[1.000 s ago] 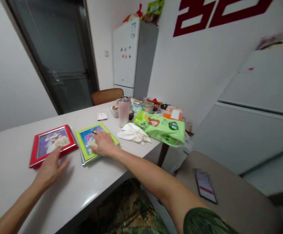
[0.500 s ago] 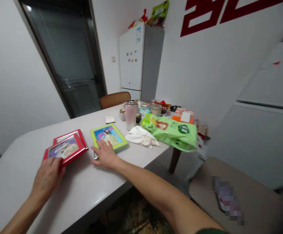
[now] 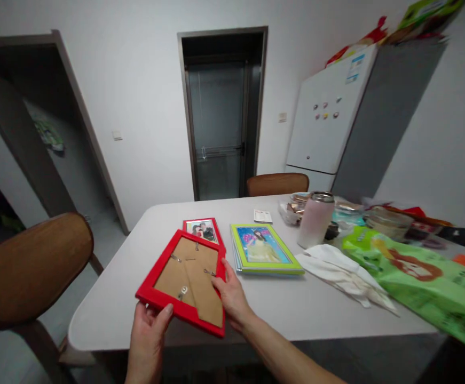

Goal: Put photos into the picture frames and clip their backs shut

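Note:
A red picture frame (image 3: 164, 280) is tilted up over the table's front edge, its brown backing board and metal clips facing me. My left hand (image 3: 149, 325) grips its lower left edge, thumb on the back. On its right edge, my right hand (image 3: 232, 293) is closed with the thumb over the backing. Another red picture frame (image 3: 217, 230), with a photo of people, lies behind it, partly covered. To the right lies a lime-green picture frame (image 3: 264, 248) with a photo of a figure in a pale dress, stacked on something with a pale edge.
On the white table (image 3: 276, 314) stand a pink bottle (image 3: 316, 221), a crumpled white cloth (image 3: 344, 269), a green package (image 3: 420, 277) and a small white card (image 3: 262, 216). Brown chairs (image 3: 36, 266) stand left and behind. A fridge (image 3: 330, 117) is at the back right.
The upper red frame has been lifted and turned over, so its back shows. My right hand has left the lime-green frame and taken hold of the red one. The view has swung left.

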A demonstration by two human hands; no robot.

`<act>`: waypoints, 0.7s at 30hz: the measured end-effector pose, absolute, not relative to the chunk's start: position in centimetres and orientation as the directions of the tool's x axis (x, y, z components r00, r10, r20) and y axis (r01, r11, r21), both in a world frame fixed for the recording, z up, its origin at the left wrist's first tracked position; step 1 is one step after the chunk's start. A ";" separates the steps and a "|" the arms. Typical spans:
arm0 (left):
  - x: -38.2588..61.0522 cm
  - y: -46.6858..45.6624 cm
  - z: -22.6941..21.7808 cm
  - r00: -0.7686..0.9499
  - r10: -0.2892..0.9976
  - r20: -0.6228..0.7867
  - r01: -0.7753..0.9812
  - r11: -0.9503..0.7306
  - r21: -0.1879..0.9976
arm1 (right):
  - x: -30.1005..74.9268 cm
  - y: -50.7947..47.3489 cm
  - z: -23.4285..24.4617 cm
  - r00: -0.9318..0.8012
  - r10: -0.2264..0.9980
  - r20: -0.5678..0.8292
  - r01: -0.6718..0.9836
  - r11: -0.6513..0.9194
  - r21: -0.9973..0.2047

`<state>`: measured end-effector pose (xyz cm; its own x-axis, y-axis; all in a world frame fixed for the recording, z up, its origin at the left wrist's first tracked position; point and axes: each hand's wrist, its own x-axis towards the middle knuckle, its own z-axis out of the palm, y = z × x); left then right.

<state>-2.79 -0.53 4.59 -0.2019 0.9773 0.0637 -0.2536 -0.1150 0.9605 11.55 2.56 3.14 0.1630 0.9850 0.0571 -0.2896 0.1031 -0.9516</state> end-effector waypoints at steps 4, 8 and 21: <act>-4.9 -1.2 2.6 -0.041 0.998 -0.052 -0.185 0.044 0.982 | 15.6 1.9 1.6 0.126 0.992 0.027 -0.036 0.032 -0.999; -5.2 -1.8 0.6 0.164 0.986 0.041 0.106 -0.059 0.993 | 18.2 2.1 0.9 0.083 0.994 0.071 0.562 0.012 -0.827; -4.7 -2.4 1.1 0.299 0.938 0.173 0.607 -0.327 0.725 | 18.8 2.0 1.9 -0.111 0.993 0.048 0.944 0.121 -0.308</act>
